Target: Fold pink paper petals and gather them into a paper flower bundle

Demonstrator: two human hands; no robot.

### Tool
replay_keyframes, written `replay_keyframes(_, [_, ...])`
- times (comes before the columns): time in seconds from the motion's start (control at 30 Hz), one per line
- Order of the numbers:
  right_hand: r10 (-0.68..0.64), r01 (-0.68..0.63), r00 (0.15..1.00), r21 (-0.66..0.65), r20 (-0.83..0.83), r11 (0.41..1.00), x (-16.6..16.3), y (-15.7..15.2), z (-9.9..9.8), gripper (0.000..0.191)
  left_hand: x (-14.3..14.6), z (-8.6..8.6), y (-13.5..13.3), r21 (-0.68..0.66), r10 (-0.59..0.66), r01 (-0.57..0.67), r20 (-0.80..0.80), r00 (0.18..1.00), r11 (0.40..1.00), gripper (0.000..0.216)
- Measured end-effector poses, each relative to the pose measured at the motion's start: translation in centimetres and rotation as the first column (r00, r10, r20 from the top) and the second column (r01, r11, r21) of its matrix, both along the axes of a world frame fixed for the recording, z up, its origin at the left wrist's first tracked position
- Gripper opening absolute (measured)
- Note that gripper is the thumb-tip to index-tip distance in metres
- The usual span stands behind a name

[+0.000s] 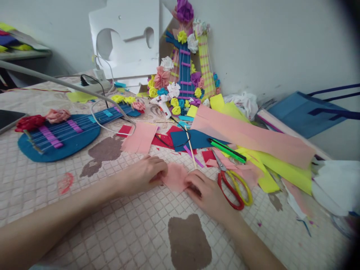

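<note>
Between my two hands is a small piece of pink crepe paper (176, 177), held just above the table. My left hand (146, 173) pinches its left edge, fingers curled. The right edge is gripped by my right hand (206, 191), thumb and fingers closed on it. Beside my right hand lie scissors (236, 189) with one red and one yellow handle. A stack of cut pink crepe paper squares (139, 138) rests beyond my left hand. A thin wooden stick (190, 146) points toward my right hand.
A blue paper guitar (70, 137) with paper flowers lies at left. A white glue gun (161, 105), decorated guitars (185, 75) and a green cutter (227, 150) are farther back. Long pink crepe paper (253, 133) and yellow strips spread right. A white cable (70, 85) crosses the left side.
</note>
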State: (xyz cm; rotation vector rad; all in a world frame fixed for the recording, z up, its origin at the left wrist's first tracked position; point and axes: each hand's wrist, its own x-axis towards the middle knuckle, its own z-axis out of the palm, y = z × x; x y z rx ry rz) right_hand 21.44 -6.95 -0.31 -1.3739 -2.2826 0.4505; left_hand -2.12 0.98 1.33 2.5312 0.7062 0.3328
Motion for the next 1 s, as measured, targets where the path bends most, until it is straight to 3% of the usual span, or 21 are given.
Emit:
replay_keyframes(0.27, [0.060, -0.060, 0.998, -0.047, -0.007, 0.997, -0.8, -0.4, 0.2, 0.013, -0.3, -0.6, -0.2, -0.030, -0.040, 0.044, 0.105, 0.994, 0.999, 0.009])
replay_keyframes(0.67, [-0.184, 0.119, 0.966, -0.322, -0.180, 0.939, -1.8, -0.9, 1.2, 0.016, -0.2, -0.7, -0.9, -0.188, 0.063, -0.035, 0.147, 0.987, 0.982, 0.010])
replay_keyframes(1.0, [-0.248, 0.193, 0.956, -0.301, -0.155, 0.934, -2.2, -0.8, 0.9, 0.017, 0.4, -1.3, -1.4, -0.219, 0.201, -0.157, 0.196, 0.960, 0.963, 0.011])
